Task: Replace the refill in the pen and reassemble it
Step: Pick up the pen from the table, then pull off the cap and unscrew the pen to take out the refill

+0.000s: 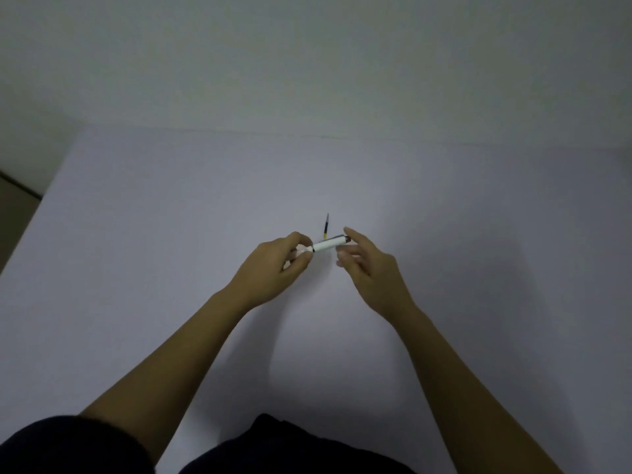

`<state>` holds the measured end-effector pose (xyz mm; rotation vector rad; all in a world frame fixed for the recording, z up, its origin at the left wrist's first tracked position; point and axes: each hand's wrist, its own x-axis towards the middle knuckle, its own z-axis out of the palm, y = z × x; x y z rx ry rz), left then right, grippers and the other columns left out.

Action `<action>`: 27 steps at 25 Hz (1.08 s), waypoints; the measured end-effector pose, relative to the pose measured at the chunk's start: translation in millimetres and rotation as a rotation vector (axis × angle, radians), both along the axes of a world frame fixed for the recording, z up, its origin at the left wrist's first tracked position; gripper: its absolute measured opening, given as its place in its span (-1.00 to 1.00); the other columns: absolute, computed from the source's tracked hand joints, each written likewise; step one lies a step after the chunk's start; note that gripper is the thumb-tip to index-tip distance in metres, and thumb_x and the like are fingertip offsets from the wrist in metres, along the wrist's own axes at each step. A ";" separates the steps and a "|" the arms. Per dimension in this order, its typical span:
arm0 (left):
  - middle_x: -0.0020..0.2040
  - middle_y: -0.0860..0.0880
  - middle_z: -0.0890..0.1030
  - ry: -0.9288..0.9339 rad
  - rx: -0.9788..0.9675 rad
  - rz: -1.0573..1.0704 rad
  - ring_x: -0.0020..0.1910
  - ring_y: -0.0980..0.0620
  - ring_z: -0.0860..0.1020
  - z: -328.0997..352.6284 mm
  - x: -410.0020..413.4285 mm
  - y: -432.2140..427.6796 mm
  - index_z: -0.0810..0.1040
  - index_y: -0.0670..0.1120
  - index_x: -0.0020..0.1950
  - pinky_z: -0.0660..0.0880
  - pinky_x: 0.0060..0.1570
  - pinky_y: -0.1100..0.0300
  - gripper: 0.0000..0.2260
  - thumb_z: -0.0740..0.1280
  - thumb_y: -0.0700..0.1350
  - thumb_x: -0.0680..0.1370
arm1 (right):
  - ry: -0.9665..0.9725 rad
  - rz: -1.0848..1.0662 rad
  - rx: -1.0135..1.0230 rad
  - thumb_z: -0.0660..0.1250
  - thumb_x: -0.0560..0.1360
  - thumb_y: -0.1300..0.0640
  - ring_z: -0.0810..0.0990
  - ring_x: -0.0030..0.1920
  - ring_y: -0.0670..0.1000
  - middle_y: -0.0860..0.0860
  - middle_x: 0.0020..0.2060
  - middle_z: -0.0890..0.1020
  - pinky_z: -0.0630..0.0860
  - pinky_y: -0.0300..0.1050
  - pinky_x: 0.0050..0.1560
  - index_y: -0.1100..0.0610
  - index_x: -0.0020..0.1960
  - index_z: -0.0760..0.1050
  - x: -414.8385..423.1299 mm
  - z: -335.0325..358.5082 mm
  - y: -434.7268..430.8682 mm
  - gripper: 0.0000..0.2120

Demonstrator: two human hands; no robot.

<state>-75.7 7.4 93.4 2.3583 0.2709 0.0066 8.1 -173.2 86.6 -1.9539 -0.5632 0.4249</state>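
**Pen held over the table, refill waiting behind**

Head view, the only one on offer: the left hand (285,260) has the white pen (329,244) pinched by its left end, fingertips closed snugly round the tip section. The pen lies nearly level in the air above the pale table (171,234), its dark far end pointing toward the right hand (364,260). That right hand holds nothing: fingers loosely spread, forefinger reaching up close to the pen's dark end, though the blur makes it hard to say whether it touches.

Just behind the pen, a thin refill (326,227) rests on the table, dark along its length with a yellowish bit at the near end; its lower part is hidden by the pen.

How will these handle? The pen looks light, rigid and smooth-walled, so likely a little slippery; a firm pinch at each end should suit twisting or pulling it apart. The refill looks slender and probably bends easily, so it is best taken near the middle and fed in straight, not forced.

The pen's body is plain white, with a thin dark ring near the left fingers.
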 end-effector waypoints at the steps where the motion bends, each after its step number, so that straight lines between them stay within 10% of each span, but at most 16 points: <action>1: -0.22 0.03 0.58 -0.034 0.054 0.000 -0.30 0.02 0.51 3.5 -2.5 -2.4 0.50 0.04 0.09 0.43 -0.33 0.11 -0.83 0.20 0.03 0.57 | 0.012 -0.029 0.023 0.28 0.54 0.14 0.65 -0.15 -0.21 -0.07 -0.06 0.65 0.51 -0.45 -0.15 0.07 0.28 0.44 -4.5 3.8 -0.4 -0.69; 10: -0.46 0.10 0.45 -0.295 0.254 0.078 -0.45 0.12 0.42 11.8 -13.3 -21.4 0.61 0.17 0.10 0.32 -0.46 0.23 -0.68 0.14 0.20 0.51 | 0.141 -0.219 0.291 0.35 0.49 0.23 0.65 -0.15 -0.28 -0.15 -0.19 0.63 0.51 -0.46 -0.16 0.07 -0.04 0.51 -24.5 21.7 -0.9 -0.90; 19: -0.29 0.11 0.52 -0.160 0.178 0.226 -0.33 0.10 0.47 -7.7 -15.7 -16.7 0.50 0.12 0.25 0.30 -0.41 0.30 -0.66 0.23 0.18 0.52 | 0.447 -0.423 0.399 0.34 0.50 0.22 0.60 -0.09 0.03 0.03 -0.11 0.64 0.52 -0.14 -0.05 -0.02 -0.05 0.45 -0.4 -5.1 -7.4 -0.84; 27: -0.28 0.05 0.58 -0.094 -0.026 0.291 -0.32 0.09 0.50 -25.0 2.3 -11.8 0.57 0.00 0.04 0.33 -0.38 0.29 -0.78 0.18 0.04 0.58 | 0.190 -0.233 -0.196 0.33 0.47 0.27 0.53 -0.02 -0.02 0.03 -0.10 0.58 0.31 -0.60 -0.21 0.16 0.13 0.58 28.1 -72.4 3.0 -0.76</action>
